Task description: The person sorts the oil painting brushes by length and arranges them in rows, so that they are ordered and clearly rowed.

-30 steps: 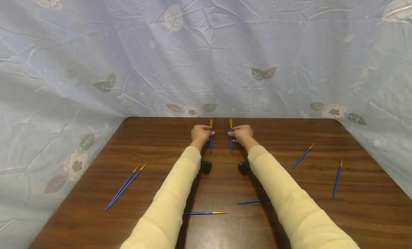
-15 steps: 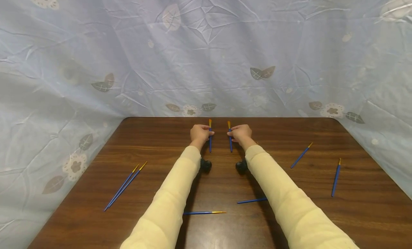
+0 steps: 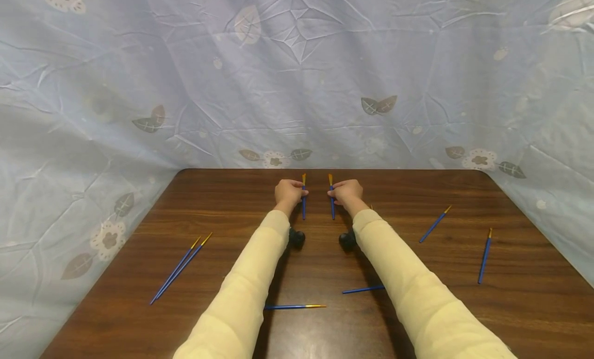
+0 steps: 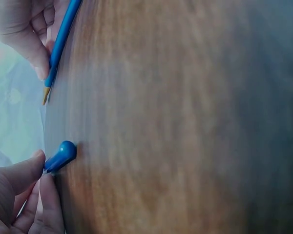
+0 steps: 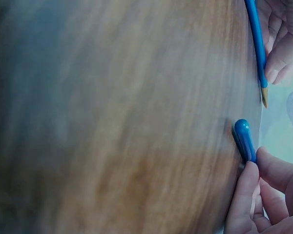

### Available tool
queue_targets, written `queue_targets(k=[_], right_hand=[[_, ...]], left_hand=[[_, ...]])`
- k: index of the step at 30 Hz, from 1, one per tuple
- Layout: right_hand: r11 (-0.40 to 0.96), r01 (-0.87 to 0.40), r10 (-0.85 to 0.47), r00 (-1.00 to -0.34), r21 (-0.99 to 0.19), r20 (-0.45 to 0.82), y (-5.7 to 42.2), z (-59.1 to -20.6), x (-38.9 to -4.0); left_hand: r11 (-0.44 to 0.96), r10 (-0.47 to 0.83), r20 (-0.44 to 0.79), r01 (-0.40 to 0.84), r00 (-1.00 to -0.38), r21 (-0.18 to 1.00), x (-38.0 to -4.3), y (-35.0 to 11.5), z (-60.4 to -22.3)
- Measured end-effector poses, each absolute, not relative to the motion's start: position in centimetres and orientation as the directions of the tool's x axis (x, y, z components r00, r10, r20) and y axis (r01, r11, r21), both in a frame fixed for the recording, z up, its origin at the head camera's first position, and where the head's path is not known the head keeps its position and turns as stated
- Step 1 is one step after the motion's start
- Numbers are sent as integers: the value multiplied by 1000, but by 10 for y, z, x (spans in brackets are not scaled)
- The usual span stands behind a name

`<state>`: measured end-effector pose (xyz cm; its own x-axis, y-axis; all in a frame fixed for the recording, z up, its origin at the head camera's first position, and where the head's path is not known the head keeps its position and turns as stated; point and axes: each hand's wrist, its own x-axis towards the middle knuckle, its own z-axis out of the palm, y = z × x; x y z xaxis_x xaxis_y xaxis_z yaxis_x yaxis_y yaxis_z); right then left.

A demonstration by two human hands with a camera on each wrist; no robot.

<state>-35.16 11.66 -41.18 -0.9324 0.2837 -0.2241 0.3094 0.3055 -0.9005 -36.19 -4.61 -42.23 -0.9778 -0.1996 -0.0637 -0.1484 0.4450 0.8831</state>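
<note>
At the far edge of the table, my left hand (image 3: 289,191) pinches a blue paintbrush (image 3: 303,209) between thumb and fingers. Facing it, my right hand (image 3: 349,192) pinches a second blue paintbrush (image 3: 332,209) the same way. Both brushes lie roughly side by side, gold bristles toward the curtain, with a gap between them. The left wrist view shows the rounded handle end (image 4: 64,152) of the left brush close up, near the wood. In the right wrist view, the right brush's handle end (image 5: 242,131) likewise sits close to the table surface.
On the brown wooden table (image 3: 223,194), two thin brushes (image 3: 183,266) lie together at left. One brush (image 3: 292,307) is at front, partly under the left sleeve. Another (image 3: 363,289) runs under the right forearm. Two more brushes (image 3: 434,224) (image 3: 484,258) lie at right. A patterned curtain (image 3: 297,91) surrounds the table.
The right brush has tilted slightly, its bristle end going left. The left brush has shifted only a little at its tip. Both hands stay nearly in place.
</note>
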Motion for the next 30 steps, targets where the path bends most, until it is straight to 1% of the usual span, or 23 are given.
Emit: queue_targets(k=[11,22,30], right_hand=[[329,302,275,-937,-895,-215,116,-413,-351],[356,303,267,-939,-884,-215,116,-409,-345],[342,307,285,-935,-888,-213,116,-411,-350]], left_hand=[[528,-191,-23,-122,-981,840,-359,-45,-419],[541,-190,-13,-116,-982,833,-358,-44,-420],[562,-193,1,-109,-981,820,-359,-44,-419]])
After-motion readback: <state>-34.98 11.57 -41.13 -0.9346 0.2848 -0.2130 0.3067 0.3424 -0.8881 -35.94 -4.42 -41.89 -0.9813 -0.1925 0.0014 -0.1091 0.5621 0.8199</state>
